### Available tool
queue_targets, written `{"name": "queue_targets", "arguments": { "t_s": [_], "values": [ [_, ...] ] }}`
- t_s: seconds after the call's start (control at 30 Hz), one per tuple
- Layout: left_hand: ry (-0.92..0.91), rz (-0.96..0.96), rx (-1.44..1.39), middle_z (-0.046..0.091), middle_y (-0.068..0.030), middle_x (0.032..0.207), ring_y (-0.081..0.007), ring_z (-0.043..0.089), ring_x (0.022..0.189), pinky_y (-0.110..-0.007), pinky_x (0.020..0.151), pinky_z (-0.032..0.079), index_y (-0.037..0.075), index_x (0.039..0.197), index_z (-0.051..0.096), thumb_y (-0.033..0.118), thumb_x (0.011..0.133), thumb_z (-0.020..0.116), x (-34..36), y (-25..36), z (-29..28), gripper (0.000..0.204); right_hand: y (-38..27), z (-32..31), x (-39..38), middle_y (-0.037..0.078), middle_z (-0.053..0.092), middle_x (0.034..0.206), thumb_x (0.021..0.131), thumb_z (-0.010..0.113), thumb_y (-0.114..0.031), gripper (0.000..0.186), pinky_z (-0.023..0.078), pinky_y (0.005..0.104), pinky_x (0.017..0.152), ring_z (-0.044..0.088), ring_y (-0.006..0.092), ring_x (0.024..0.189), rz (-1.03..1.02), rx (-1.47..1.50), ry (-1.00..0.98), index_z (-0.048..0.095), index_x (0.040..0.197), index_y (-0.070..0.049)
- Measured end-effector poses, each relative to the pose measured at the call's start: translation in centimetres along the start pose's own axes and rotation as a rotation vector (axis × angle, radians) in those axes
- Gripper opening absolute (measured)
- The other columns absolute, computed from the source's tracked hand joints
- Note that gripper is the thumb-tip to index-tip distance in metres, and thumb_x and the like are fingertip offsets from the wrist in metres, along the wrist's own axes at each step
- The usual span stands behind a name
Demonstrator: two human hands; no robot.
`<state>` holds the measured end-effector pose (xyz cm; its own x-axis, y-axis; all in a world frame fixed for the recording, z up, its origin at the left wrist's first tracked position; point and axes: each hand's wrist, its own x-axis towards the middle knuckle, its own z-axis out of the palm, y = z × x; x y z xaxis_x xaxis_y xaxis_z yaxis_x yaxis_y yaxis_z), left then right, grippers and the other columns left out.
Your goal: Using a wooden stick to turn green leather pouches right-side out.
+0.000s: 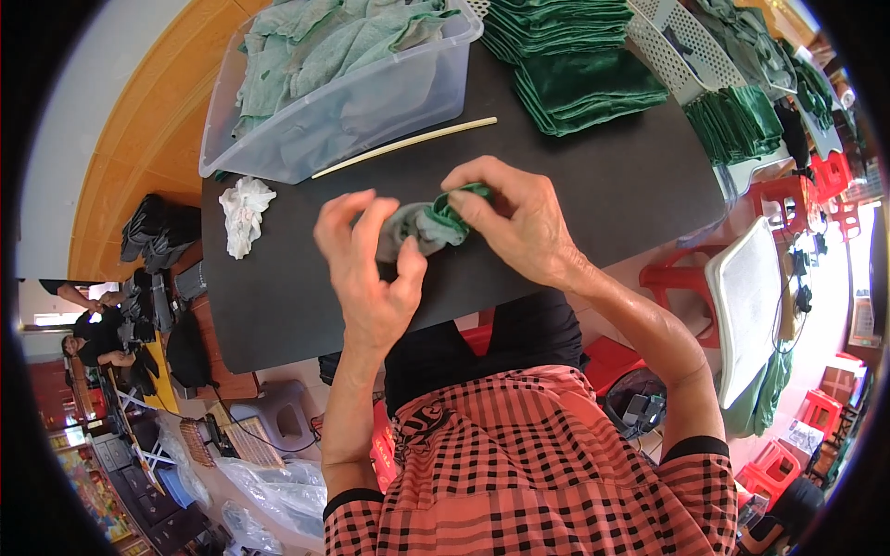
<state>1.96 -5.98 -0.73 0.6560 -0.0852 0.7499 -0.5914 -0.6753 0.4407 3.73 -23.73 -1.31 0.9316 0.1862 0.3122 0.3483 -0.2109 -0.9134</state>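
Observation:
A small green fabric piece [442,225], bunched up with its pale grey-green side partly turned out, is between my hands over the dark tabletop [593,190]. My right hand [519,218] pinches its green satin edge between thumb and fingers. Close by on its left, my left hand [371,264] has its fingers curved and spread apart, with the thumb beside the fabric. Slight blur hides whether that thumb touches it.
Beyond my hands lies a thin pale stick [408,145], next to a clear plastic bin [371,120] of pale green fabric pieces. Folded green satin pieces [589,88] are stacked at the far right. Crumpled white tissue [245,216] sits left. Red stools [681,287] stand right.

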Motion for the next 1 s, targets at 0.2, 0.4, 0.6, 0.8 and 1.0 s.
{"name": "queue_targets", "arguments": {
  "t_s": [0.2, 0.4, 0.6, 0.8, 1.0],
  "values": [
    [-0.198, -0.178, -0.065, 0.057, -0.0062, 0.074, -0.0227, 0.058, 0.082, -0.034, 0.073, 0.044, 0.002, 0.089, 0.063, 0.004, 0.076, 0.067, -1.0, 0.7, -0.7, 0.013, -0.1, 1.1, -0.4, 0.001, 0.064, 0.085, 0.089, 0.06, -0.001, 0.015, 0.047, 0.0228, 0.064, 0.056, 0.0049, 0.073, 0.167, 0.183, 0.002, 0.06, 0.105, -0.001],
    [-0.331, -0.746, -0.644, 0.054, 0.0015, 0.072, -0.0065, 0.051, 0.067, -0.023, 0.059, 0.04, 0.0, 0.086, 0.06, 0.005, 0.084, 0.056, -1.0, -1.0, 0.4, 0.007, 0.6, 1.3, -0.4, 0.006, 0.065, 0.087, 0.083, 0.062, 0.003, 0.018, 0.049, 0.0272, 0.063, 0.059, 0.015, 0.067, -0.318, 0.116, -0.05, 0.063, 0.1, -0.004],
    [-0.199, -0.656, -0.648, 0.055, 0.002, 0.075, -0.0053, 0.05, 0.066, -0.021, 0.059, 0.04, -0.001, 0.087, 0.058, -0.002, 0.082, 0.054, -1.2, -0.5, 0.2, 0.006, 0.8, 0.1, -1.2, 0.004, 0.063, 0.085, 0.083, 0.064, 0.0, 0.017, 0.048, 0.0254, 0.063, 0.057, 0.0094, 0.069, 0.202, 0.18, -0.158, 0.063, 0.1, -0.002],
    [-0.173, -0.082, -0.241, 0.056, -0.0071, 0.074, -0.0138, 0.052, 0.063, -0.026, 0.06, 0.043, 0.0, 0.088, 0.058, -0.006, 0.076, 0.057, -0.7, -0.7, 0.9, 0.014, 0.0, 0.8, -0.1, 0.001, 0.057, 0.082, 0.085, 0.061, 0.0, 0.017, 0.046, 0.0214, 0.062, 0.054, 0.0049, 0.069, 0.173, 0.362, -0.068, 0.057, 0.102, 0.001],
    [-0.215, -0.475, -0.508, 0.055, -0.0023, 0.074, -0.0088, 0.049, 0.064, -0.023, 0.058, 0.04, -0.001, 0.09, 0.059, -0.003, 0.082, 0.057, -1.4, -0.9, 0.1, 0.008, 0.9, 1.1, 0.3, 0.0, 0.056, 0.082, 0.085, 0.059, 0.003, 0.017, 0.045, 0.02, 0.06, 0.051, 0.0031, 0.068, 0.167, 0.45, -0.064, 0.057, 0.102, 0.0]
  ]
}}
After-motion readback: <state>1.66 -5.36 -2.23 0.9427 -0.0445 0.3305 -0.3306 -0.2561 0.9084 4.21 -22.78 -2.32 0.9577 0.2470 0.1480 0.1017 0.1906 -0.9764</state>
